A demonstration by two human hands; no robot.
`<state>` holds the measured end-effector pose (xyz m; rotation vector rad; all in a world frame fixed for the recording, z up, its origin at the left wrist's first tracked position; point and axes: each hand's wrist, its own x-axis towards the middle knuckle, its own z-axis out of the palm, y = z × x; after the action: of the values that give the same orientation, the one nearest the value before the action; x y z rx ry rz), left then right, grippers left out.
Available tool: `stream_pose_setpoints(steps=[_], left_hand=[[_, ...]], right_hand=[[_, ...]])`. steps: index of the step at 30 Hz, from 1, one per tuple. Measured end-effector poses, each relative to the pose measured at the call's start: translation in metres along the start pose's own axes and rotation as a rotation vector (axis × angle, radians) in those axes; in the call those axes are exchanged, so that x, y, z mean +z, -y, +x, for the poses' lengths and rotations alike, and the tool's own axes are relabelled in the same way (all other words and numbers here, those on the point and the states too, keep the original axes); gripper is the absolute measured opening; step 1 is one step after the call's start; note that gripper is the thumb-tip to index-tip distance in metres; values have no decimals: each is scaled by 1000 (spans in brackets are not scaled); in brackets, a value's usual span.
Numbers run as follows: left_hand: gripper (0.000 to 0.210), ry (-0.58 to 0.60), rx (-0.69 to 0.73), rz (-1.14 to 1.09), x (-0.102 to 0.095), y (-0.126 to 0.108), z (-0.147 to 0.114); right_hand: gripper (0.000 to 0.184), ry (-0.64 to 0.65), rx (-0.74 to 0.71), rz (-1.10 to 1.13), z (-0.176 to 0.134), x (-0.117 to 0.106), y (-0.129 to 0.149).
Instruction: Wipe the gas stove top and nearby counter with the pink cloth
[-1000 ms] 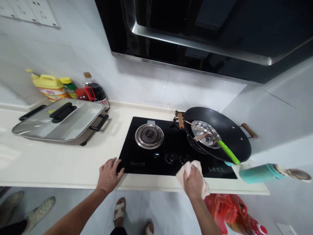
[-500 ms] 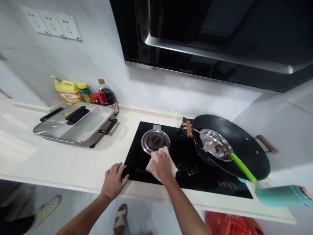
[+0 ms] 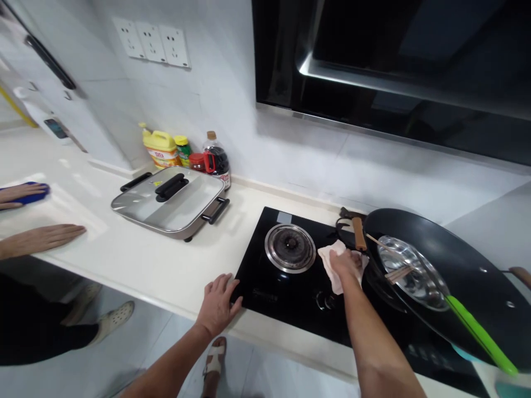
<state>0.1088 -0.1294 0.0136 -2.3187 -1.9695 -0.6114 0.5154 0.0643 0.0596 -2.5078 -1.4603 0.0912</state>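
Observation:
My right hand (image 3: 347, 264) is closed on a pale cloth (image 3: 331, 267), pressed to the black glass cooktop (image 3: 286, 296) between the left burner (image 3: 290, 248) and the wok (image 3: 440, 243). My left hand (image 3: 219, 301) lies flat with fingers apart at the cooktop's front left corner, partly on the white counter. Inside the wok are a metal bowl (image 3: 409, 296), wooden chopsticks (image 3: 399, 274) and a utensil with a green handle (image 3: 481, 334). A control knob (image 3: 326, 300) shows just below the cloth.
A lidded electric pan (image 3: 168, 202) stands on the counter to the left, before a yellow jug (image 3: 161, 148) and a dark sauce bottle (image 3: 218, 157). At far left another person's hands (image 3: 45, 239) rest on the counter, one on a blue cloth (image 3: 35, 193). A range hood (image 3: 373, 66) overhangs the cooktop.
My right hand has moved the cloth rightward, from the left burner's front edge toward the wok. My left hand stays by the corner. The view has swung left, bringing another person's hands into sight.

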Motion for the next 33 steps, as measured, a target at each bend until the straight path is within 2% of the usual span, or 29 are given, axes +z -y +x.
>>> stream_pose_setpoints(steps=[2,4,7,9,12,14,16,18,20,23,25,30,33], left_hand=[[39,11,-14,-7,0,-1,0],[36,19,-21,-6,0,-1,0],[35,27,-17,8,0,1,0],[35,26,-14,8,1,2,1],[36,19,-21,0,3,5,2],[37,17,-30,-9,5,7,3],[39,21,-36,-20,5,8,4],[39,29,-40,-30,4,8,5],[40,34,-46,-33,2,8,6],[40,30,-54,-31,1,5,9],[40,24,-61,-28,1,4,10],[39,7,-66,-24,2,3,12],[39,4,-64,-17,2,2,13]], right_hand=[[69,-8,-36,32,-19,11,11],[67,-10,-106,73,-50,26,26],[61,-61,-224,183,-111,46,46],[60,-118,-331,316,-155,52,59],[59,-30,-535,354,-216,49,82],[62,45,-673,320,-245,43,96],[67,98,-803,295,-260,36,104],[70,131,-895,283,-260,29,101],[69,142,-898,263,-249,22,84],[64,103,-745,209,-231,15,38],[60,67,-676,171,-229,13,-1],[53,5,-707,106,-240,13,-110],[55,-64,-540,68,-223,9,-176]])
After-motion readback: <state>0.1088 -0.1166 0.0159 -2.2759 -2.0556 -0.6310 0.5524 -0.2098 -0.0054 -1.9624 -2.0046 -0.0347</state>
